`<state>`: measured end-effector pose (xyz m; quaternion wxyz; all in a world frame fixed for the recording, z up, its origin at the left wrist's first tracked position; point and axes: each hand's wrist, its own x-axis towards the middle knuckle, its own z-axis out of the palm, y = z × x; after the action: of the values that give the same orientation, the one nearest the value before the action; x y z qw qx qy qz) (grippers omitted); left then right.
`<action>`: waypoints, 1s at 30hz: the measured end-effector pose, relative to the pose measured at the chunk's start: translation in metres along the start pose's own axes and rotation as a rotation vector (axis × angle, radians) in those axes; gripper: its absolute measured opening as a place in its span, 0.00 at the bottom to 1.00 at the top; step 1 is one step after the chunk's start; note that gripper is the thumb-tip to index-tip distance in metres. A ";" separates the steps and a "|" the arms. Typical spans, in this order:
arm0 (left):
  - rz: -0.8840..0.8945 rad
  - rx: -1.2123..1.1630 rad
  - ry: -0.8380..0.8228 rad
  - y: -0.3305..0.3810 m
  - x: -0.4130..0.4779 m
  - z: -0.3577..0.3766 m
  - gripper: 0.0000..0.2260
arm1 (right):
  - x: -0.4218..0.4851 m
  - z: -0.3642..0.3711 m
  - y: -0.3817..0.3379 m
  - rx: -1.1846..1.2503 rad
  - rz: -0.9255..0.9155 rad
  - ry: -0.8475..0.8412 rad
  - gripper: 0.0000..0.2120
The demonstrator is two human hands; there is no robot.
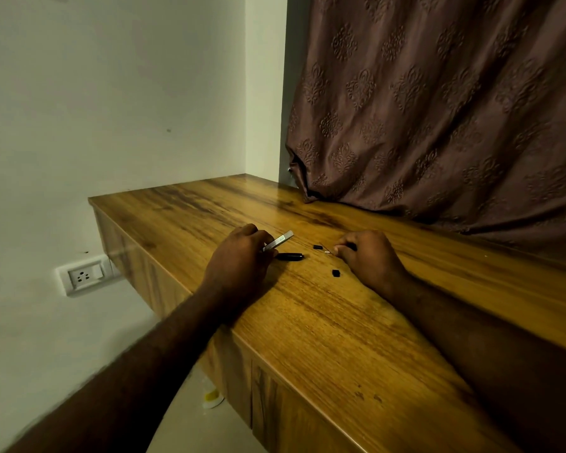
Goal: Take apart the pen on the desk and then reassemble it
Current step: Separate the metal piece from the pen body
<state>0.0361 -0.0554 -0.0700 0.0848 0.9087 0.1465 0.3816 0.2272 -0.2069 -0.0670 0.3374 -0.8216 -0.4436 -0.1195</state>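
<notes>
Left hand (239, 256): centre of the frame, resting on the tabletop (324, 322); its grip is clamped on the silver pen barrel (279, 240), which sticks out up and to the right past the fingers.
Right hand (370, 256): right of centre, knuckles up on the tabletop; fingertips pinched together on a small pale pen part (328, 252), too small to identify.
Black pen cap (290, 256): lies flat just below the barrel, beside the left hand.
Small black piece (317, 247): between the two hands, near the right fingertips.
Second black piece (336, 273): lower, just left of the right hand.
Curtain (438, 103): brown, patterned, upper right, touching the tabletop's far edge.
Wall socket (85, 275): left of the frame, below tabletop level.
</notes>
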 end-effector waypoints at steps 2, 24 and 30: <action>0.003 0.000 -0.002 0.000 0.000 0.000 0.09 | 0.000 -0.002 0.003 0.032 0.053 0.064 0.08; 0.006 -0.006 0.003 0.000 -0.001 0.000 0.08 | -0.002 0.001 -0.002 -0.049 0.020 -0.049 0.09; 0.008 -0.004 -0.005 0.000 0.000 0.000 0.09 | -0.003 0.001 -0.002 -0.032 0.007 -0.045 0.09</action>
<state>0.0357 -0.0552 -0.0701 0.0854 0.9099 0.1421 0.3802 0.2231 -0.2078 -0.0681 0.3146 -0.8310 -0.4462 -0.1067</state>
